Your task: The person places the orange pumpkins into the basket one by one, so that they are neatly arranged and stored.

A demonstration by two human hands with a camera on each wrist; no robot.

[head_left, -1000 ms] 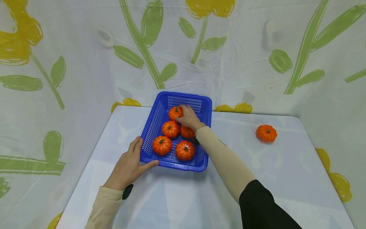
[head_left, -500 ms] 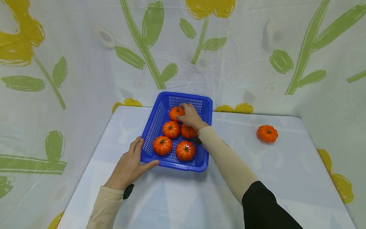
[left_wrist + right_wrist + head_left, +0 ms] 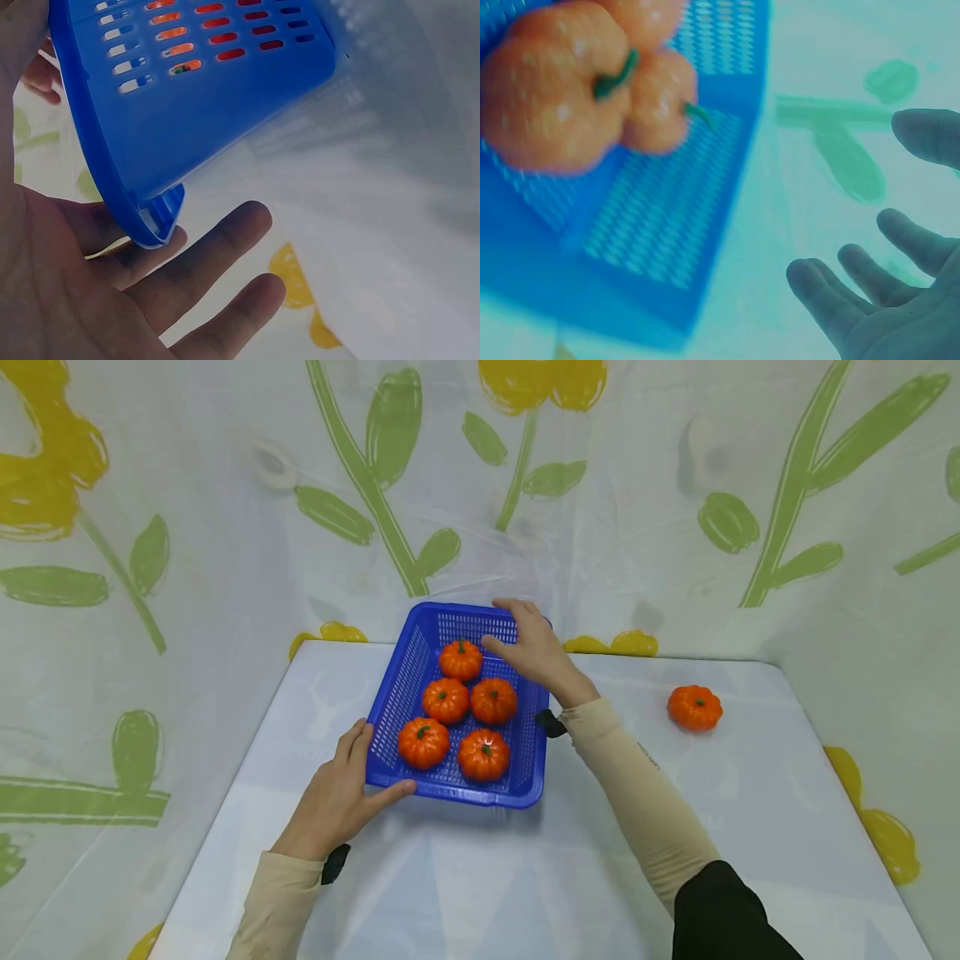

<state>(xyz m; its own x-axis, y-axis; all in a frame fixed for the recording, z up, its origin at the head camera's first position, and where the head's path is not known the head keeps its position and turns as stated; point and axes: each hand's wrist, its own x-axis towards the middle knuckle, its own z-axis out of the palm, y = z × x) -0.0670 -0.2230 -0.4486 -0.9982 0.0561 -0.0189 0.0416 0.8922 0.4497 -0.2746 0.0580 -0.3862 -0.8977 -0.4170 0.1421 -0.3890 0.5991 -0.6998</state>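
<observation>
A blue plastic basket (image 3: 465, 795) sits on the table, with several small orange pumpkins (image 3: 446, 700) inside it. My left hand (image 3: 330, 797) rests at its near left corner, thumb along the near rim and fingers along the left side. In the left wrist view, that hand's fingers (image 3: 225, 259) spread out fairly straight beside the rim. My right hand (image 3: 536, 647) hovers over the basket's far right side, holding nothing. The right wrist view shows its fingers (image 3: 817, 296) apart, with the pumpkins (image 3: 555, 90) off to the left.
One more orange pumpkin (image 3: 694, 708) lies on the pale table (image 3: 600, 827), right of the basket. A white curtain (image 3: 600, 543) printed with green leaves and yellow flowers hangs behind the table and at both sides.
My right hand has let go of the farthest pumpkin in the basket and lifted up and to the right. That pumpkin stays in place. The left hand keeps its place at the corner.
</observation>
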